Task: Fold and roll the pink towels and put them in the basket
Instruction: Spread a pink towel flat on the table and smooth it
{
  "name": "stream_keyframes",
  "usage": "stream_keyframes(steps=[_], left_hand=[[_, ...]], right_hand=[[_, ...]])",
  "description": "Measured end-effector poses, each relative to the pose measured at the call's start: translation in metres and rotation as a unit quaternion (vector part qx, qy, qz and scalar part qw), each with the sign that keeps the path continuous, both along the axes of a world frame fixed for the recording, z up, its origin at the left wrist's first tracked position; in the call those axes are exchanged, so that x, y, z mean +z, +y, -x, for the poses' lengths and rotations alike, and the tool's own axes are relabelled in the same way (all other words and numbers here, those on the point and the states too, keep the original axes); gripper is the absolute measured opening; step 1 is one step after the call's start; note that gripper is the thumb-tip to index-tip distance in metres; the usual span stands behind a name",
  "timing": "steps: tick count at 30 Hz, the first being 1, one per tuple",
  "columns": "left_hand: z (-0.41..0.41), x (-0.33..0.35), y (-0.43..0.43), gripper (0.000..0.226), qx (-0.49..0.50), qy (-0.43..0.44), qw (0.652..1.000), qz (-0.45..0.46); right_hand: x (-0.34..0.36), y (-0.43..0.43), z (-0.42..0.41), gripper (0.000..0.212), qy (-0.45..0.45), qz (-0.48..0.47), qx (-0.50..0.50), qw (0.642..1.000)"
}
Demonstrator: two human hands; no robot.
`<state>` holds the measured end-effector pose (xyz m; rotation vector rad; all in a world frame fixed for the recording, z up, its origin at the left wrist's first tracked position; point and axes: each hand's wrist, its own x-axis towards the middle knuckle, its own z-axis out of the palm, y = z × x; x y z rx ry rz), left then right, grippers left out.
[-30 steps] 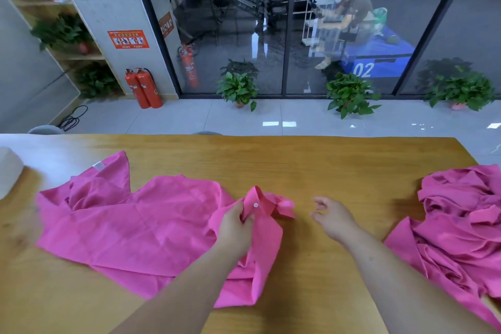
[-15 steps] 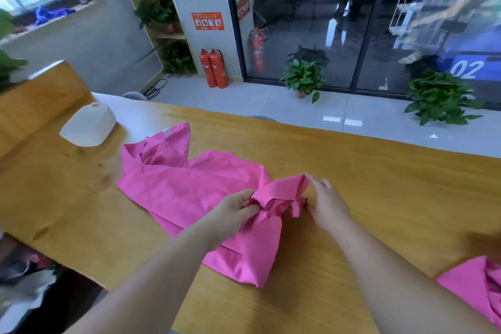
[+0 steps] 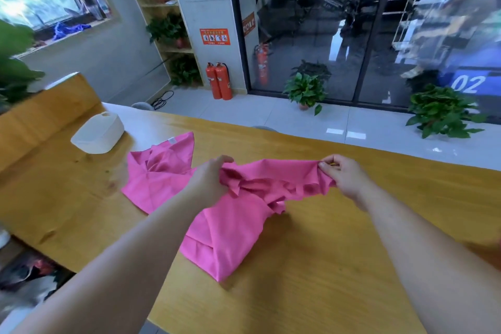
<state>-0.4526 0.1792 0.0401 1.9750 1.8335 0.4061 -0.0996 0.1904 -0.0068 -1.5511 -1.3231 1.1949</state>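
Fingers (image 3: 326, 165) of the right hand (image 3: 345, 177) are pinched on one end of the towel (image 3: 230, 233) along its upper edge, and those of the left hand (image 3: 207, 182) are curled round a bunched part of the same edge. Between the two grips the cloth is held raised and stretched, probably so that the edge can be found and pulled straight for folding. Below and behind the left fingers the rest is spread crumpled on the table (image 3: 339, 266). Well beyond the left fingers, to their left, the basket (image 3: 99, 134) is set; whether it is upright cannot be told. Folding is judged barely begun.
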Motion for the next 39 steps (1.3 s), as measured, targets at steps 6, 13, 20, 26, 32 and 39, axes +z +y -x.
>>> stream_keyframes(steps=[6,13,20,26,32,39], left_hand=[[-0.013,-0.004,0.019,0.019,0.085,0.05,0.991,-0.089],[-0.06,0.035,0.047,0.022,0.065,-0.075,0.974,-0.203],[-0.092,0.109,0.129,0.015,-0.006,-0.187,0.95,-0.251],[-0.139,0.078,0.185,0.057,-0.007,0.081,0.975,-0.207],[-0.143,-0.088,0.102,0.067,-0.206,0.233,0.942,-0.124],[-0.114,-0.165,0.067,0.09,-0.214,0.261,0.941,0.001]], right_hand=[[0.05,-0.012,-0.042,0.014,0.081,0.007,-0.136,0.987],[0.156,-0.058,-0.082,0.021,0.266,0.056,-0.065,0.96],[0.222,-0.046,-0.105,0.021,0.448,-0.044,-0.133,0.883],[0.148,0.033,-0.107,0.017,0.333,-0.077,-0.279,0.897],[-0.053,-0.007,-0.058,0.063,-0.072,0.138,-0.178,0.972],[-0.117,-0.033,0.019,0.066,-0.361,0.12,0.0,0.925]])
